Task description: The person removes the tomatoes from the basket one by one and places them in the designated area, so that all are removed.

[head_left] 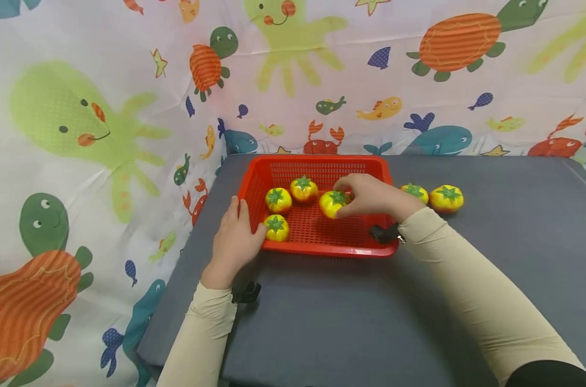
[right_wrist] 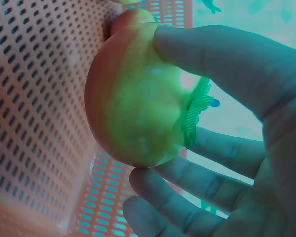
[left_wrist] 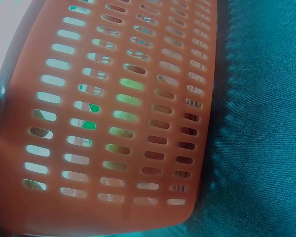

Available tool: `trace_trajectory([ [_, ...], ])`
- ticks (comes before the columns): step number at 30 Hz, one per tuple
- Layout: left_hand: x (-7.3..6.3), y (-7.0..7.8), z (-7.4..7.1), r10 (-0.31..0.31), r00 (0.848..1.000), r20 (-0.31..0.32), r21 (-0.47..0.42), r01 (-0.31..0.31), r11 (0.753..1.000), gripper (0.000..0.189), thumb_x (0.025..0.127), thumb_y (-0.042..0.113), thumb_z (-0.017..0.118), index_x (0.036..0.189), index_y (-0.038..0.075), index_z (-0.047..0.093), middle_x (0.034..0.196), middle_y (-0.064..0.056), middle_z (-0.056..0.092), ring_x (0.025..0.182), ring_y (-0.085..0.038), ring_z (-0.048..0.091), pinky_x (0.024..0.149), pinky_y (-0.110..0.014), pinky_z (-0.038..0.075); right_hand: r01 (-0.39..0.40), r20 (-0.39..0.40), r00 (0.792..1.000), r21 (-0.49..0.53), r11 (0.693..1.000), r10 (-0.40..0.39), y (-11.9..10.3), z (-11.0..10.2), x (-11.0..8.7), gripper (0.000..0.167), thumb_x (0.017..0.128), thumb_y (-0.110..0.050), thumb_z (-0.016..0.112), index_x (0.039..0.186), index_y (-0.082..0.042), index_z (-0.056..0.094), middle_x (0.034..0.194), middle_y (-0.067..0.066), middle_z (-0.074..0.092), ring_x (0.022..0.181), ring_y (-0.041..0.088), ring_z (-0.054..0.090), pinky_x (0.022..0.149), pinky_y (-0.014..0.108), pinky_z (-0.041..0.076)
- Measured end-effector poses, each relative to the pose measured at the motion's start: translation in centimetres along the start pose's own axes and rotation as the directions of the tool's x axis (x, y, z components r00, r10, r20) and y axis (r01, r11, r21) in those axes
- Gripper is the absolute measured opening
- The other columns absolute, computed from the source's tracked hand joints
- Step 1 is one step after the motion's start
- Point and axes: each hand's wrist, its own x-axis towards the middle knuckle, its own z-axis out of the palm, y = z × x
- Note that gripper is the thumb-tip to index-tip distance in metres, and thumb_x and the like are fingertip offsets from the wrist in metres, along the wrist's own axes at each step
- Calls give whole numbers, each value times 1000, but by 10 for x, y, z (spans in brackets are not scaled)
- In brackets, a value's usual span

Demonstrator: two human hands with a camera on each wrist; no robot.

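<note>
A red plastic basket with slotted walls sits on the grey table. Inside it, toward the left, lie three yellow-and-red toy tomatoes: one at the back, one at the left and one in the front left corner. My right hand pinches another tomato between thumb and fingers over the basket's middle, its green leaves toward the palm in the right wrist view. My left hand rests with straight fingers along the basket's left rim, thumb by the front left corner. The left wrist view shows the basket's slotted wall.
Two more tomatoes, one nearer and one farther right, lie on the table to the right of the basket. A sea-animal printed curtain stands behind the table and along its left side.
</note>
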Motion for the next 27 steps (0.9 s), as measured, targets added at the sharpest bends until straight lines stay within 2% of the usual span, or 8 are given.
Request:
trace_trajectory([
  [3,5,9,3,32,999,-9,-6,-32,999,88,95,42,60,164,-1,27,174,-21,16,151,-43,34,107,-66,48,-36,-32,999,-1,999,36,7,-10,-13,66,82,-35,88,136,-5,66,132,12,68,114,29,62,99,50,55],
  [7,6,12,2,37,999,-15,-4,-37,999,87,95,41,60,164,-1,27,174,-20,17,151,-43,34,106,-66,48,-43,-52,998,-3,999,42,10,-18,-21,64,83,-35,87,135,-4,66,131,13,68,114,30,60,98,51,55],
  [18,3,10,1,34,999,-1,-11,-34,999,87,96,41,58,164,-2,26,174,-21,15,152,-44,32,108,-67,46,-67,-83,994,-19,998,65,14,-29,-37,65,81,-36,89,133,-4,67,128,14,68,112,30,61,96,51,56],
  [27,1,4,2,5,1000,-9,-10,-5,1000,88,96,41,59,165,-1,26,174,-22,16,151,-44,33,107,-67,48,-79,-83,994,-35,996,76,16,-39,-42,66,82,-36,89,133,-2,66,127,17,67,111,33,60,93,51,56],
])
